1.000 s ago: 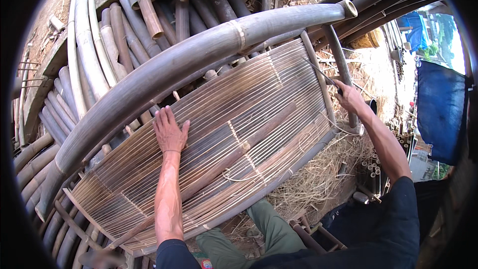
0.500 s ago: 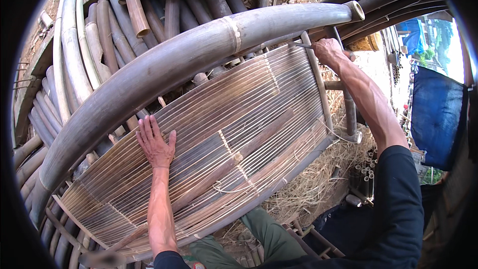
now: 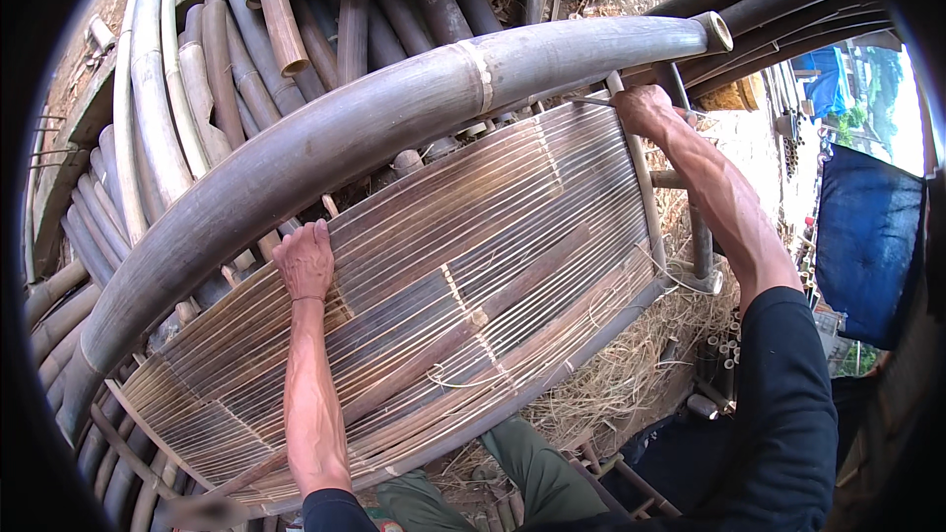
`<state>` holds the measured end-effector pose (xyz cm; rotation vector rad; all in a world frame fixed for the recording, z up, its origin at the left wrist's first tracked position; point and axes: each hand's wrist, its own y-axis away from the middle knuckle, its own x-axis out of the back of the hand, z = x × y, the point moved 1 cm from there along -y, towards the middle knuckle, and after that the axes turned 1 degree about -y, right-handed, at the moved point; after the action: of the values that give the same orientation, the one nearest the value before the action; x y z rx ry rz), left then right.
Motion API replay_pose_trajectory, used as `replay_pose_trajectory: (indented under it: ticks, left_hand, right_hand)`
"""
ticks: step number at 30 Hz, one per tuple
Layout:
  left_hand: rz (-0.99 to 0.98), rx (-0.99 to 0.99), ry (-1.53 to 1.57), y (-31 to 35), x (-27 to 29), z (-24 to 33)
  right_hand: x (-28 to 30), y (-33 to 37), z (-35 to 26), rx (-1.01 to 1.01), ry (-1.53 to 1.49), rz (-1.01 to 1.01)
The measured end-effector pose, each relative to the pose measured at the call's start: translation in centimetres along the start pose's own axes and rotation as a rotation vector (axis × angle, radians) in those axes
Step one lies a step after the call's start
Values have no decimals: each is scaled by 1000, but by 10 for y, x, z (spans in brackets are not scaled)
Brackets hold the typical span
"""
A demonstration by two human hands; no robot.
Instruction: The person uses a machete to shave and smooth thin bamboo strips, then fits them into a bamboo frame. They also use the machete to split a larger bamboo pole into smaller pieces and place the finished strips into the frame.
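Observation:
A bamboo bench lies tilted across the view, with a slatted bamboo panel of long narrow strips. Along its far side arches a thick bamboo pole. My left hand is closed over the panel's far edge, its fingertips hidden behind the edge. At the panel's far right corner, my right hand grips a tool with a thin metal blade; the fist hides most of its handle. The blade points left, at the strip ends beside the end bar. Loose thin strips curl on the panel.
Stacked bamboo poles crowd the far left, and more dark poles lie at far right. Straw shavings cover the ground by the bench's near right side. Blue sheeting hangs at right. My legs are against the near edge.
My left hand has gone from lying flat with spread fingers to curling over the panel's far edge. The right hand has shifted slightly downward with the tool. The view has moved a little.

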<state>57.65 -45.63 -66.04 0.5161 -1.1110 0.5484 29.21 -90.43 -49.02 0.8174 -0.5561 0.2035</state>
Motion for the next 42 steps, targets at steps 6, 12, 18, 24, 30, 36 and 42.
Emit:
replay_pose_trajectory:
  ticks: [6, 12, 18, 24, 30, 36, 42]
  left_hand:
    - [2, -31, -44, 10, 8, 13]
    - [72, -89, -46, 8, 1, 14]
    - [40, -103, -27, 7, 3, 9]
    - [44, -190, 156, 11, 10, -8]
    - [388, 84, 20, 57, 66, -112]
    - [177, 620, -354, 141, 138, -328]
    - [-46, 501, -269, 153, 157, -353]
  right_hand:
    - [2, -7, -11, -4, -9, -78]
    - [-10, -13, -7, 30, 40, -60]
    - [-22, -15, -13, 65, 31, -31]
    - [-42, 12, -5, 40, -40, -39]
    - [-118, 84, 8, 16, -452, 164]
    - [-232, 285, -20, 43, -487, 173]
    - [-245, 445, -101, -226, -841, -454]
